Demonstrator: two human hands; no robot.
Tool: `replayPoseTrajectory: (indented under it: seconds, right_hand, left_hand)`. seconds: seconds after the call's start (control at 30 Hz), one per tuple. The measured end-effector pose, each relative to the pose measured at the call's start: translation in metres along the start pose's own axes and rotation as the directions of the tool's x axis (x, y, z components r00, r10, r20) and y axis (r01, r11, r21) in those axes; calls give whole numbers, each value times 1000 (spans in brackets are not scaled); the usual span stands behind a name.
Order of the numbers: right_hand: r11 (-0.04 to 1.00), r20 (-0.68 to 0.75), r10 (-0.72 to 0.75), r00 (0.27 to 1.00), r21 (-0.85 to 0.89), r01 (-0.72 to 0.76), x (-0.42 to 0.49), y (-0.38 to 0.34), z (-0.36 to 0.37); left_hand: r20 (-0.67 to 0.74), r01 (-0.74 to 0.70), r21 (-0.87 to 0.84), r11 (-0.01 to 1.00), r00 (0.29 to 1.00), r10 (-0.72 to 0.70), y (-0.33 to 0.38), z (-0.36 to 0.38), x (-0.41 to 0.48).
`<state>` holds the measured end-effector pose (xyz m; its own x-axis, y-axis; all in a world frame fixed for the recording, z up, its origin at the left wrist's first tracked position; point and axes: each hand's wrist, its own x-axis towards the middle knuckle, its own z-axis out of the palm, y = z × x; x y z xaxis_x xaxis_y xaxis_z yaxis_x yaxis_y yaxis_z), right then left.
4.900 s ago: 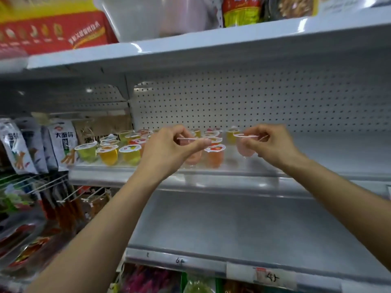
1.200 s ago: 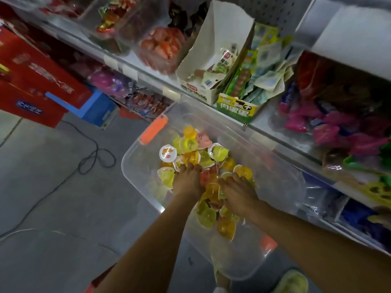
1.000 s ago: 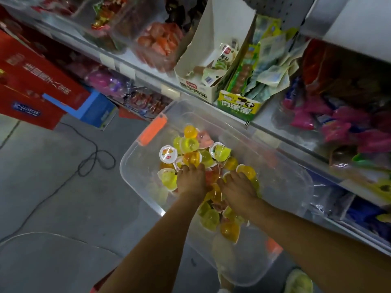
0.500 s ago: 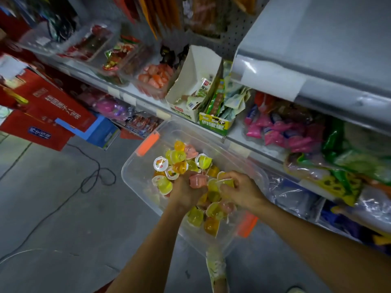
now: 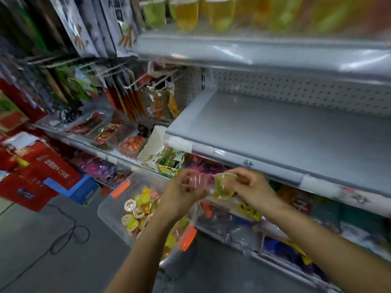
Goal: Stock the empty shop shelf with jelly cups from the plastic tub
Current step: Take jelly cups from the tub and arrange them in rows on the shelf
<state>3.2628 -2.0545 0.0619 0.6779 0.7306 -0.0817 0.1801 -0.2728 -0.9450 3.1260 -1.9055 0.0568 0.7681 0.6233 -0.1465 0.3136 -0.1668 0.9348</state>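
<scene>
Two cups are held up: the left hand [image 5: 184, 193] pinches a pink jelly cup [image 5: 197, 181], the right hand [image 5: 248, 187] grips a green jelly cup [image 5: 224, 185]. Below them the plastic tub [image 5: 106, 211] holds many more. High above, a shelf [image 5: 232, 49] already carries a row of cups [image 5: 218, 15], so stocking seems partway done.

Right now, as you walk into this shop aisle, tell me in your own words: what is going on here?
A person is stocking shelves. The left hand holds a pink jelly cup and the right hand a green jelly cup, both in mid-air. The plastic tub on the floor below holds many more. A row of jelly cups stands on the top shelf; the grey shelf under it is bare.
</scene>
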Motion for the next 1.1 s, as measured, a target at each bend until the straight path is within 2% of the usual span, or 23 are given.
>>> replayPoseTrajectory:
  seconds: [0.1,0.23,0.37,0.6,0.77,0.9,1.1]
  right_hand:
    - [995,-70,-96,993,14,97,-30,-31,-52]
    - [977,-134,-205,970,-88,195,-65,-60,-112]
    - [956,-203,-292,935,-92,279,-92,-90,-163]
    - [882,-397,-468,789,-156,445,-97,-140,-226]
    - [874,-505,-484,714,-231,429,-78,-165,-263]
    - [880,-546,-475,690,-294,373,-55,-174,-283]
    - [886,-517,-449,728,-363,289,-25,-171,-292]
  left_hand:
    - [16,-119,-2,993,993,119,52,25,-18]
    - [8,-270,17,963,963,270,116,59,-43]
    - [-9,-390,75,918,920,392,167,83,-55]
    - [-10,-554,193,810,824,566,251,100,-56]
    - [-26,-636,190,748,758,651,298,103,-43]
    - [-21,-664,212,717,731,683,320,103,-23]
    - [-44,-682,231,694,705,708,339,108,4]
